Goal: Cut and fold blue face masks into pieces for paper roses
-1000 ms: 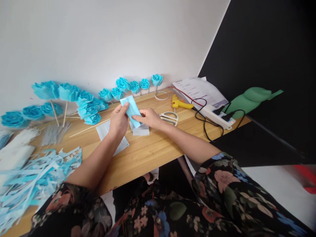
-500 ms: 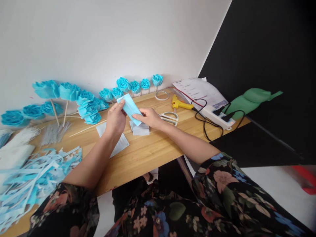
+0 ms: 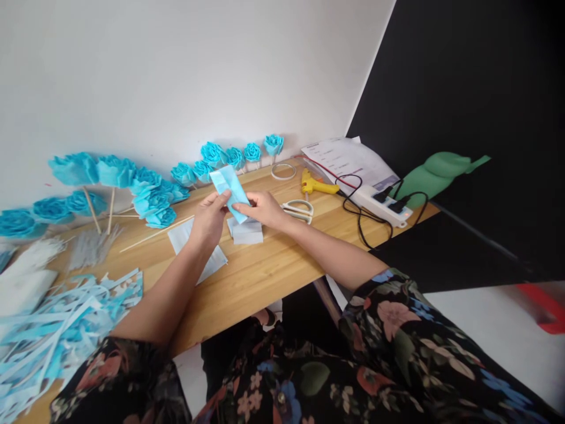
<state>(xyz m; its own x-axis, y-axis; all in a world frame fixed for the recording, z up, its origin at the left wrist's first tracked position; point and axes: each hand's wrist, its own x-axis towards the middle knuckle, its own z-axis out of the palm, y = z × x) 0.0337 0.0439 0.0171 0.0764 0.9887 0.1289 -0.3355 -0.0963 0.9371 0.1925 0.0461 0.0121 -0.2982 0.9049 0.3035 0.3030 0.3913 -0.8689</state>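
My left hand (image 3: 210, 218) pinches the left edge of a folded light-blue sheet (image 3: 230, 184), which looks like thin non-woven fabric. On its lower right edge, my right hand (image 3: 265, 209) grips the same sheet with the thumb on top. The sheet is held tilted above the table, its upper end sticking out past my fingers. Below it lie a small pale folded piece (image 3: 248, 232) and, under my left wrist, a flat pale sheet (image 3: 212, 265), partly covered by my forearm. White-handled scissors (image 3: 298, 211) rest just right of my right hand, their blades hidden.
Blue fabric flowers (image 3: 152, 197) on sticks line the wall. Cut blue and white strips (image 3: 75, 330) pile at left. A yellow glue gun (image 3: 318, 184), a tape roll (image 3: 283, 171), papers (image 3: 348, 156) and a power strip (image 3: 384, 207) with black cables sit at right.
My left thumb has slid from the sheet's upper corner down toward its middle, closer to my right hand. The whole view has shifted slightly.
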